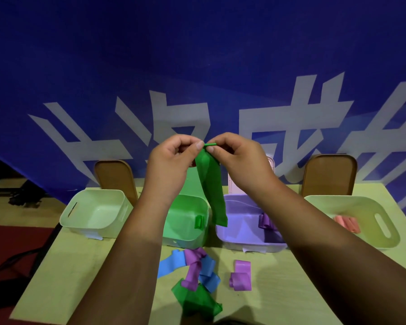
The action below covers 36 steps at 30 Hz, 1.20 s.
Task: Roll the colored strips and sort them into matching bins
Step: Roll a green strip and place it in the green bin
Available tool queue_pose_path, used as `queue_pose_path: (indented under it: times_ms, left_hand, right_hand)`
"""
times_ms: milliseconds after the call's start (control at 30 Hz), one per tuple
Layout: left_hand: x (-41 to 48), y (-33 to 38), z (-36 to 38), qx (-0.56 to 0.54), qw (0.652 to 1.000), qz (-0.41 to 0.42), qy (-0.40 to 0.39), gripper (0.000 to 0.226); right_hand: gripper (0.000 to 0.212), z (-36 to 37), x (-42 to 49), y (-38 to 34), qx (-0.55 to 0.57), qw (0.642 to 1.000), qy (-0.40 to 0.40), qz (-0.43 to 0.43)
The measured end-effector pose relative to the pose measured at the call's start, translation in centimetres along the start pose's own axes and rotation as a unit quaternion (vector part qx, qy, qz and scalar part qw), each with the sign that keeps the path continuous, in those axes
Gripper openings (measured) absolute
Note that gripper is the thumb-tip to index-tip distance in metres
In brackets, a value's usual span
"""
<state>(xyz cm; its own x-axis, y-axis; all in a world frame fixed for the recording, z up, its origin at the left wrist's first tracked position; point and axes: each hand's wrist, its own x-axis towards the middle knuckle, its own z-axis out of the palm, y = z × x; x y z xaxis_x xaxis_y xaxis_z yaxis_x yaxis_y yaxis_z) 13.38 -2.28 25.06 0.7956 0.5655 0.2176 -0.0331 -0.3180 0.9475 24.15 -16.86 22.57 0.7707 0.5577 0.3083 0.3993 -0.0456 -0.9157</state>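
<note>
Here, green strip (212, 191) hanging lengthwise, top pinched by both hands

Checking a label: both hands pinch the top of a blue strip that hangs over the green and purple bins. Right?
Not blue: the head view shows a green strip. Left hand and right hand pinch its top, and it hangs over the green bin and purple bin.

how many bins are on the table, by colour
pale green bins: 2 (left end, right end)
green bin: 1
purple bin: 1
total: 4
</note>
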Motion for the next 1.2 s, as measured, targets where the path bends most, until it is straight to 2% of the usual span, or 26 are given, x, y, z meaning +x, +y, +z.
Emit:
queue_pose_path:
  times_ms: [300,800,1200]
  left_hand:
    - [-0.5,0.0,-0.2,-0.002,1.0,-0.009,-0.005,0.005]
    - [-0.8,0.2,0.3,-0.075,0.996,-0.049,-0.024,0.015]
    - [-1.5,0.2,0.5,-0.149,0.986,-0.064,-0.028,0.027]
  right_hand:
    - [0.011,-0.2,-0.5,-0.3,0.031,0.999,-0.022,0.015]
    - [0.012,0.1,-1.1,-0.8,0.159,0.979,-0.005,0.124]
    - [0.01,0.1,-2.2,-1.5,0.177,0.98,0.007,0.095]
